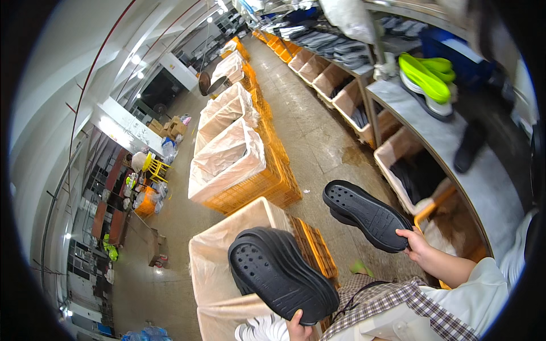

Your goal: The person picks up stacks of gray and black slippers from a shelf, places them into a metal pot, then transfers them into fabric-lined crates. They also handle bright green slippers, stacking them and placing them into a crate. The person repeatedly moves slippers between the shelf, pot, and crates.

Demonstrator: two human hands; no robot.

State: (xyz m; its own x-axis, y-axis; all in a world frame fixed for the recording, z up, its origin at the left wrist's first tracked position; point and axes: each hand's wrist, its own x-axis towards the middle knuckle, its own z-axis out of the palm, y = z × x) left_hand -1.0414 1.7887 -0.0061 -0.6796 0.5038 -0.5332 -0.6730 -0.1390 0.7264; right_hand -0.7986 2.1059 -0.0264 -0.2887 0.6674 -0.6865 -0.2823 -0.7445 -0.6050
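My left hand [299, 326], at the lower edge, grips the heel end of a stack of black shoe soles [278, 270]. The stack is tilted above a lined orange crate [213, 250], and its top sole has a cluster of small holes at the toe. Over the floor to the right, my right hand [416, 245] pinches the heel end of more black shoe soles [367, 216], at least two, one under the other. Both hands are closed, with most of their fingers hidden behind the soles.
Lined orange crates [227, 170] form a row ahead. To the right runs a grey workbench [432, 128] with bright green and white soles [426, 82] and a dark sole [471, 146]. Lined bins [406, 165] stand beneath it. White soles [261, 329] lie in the nearest crate.
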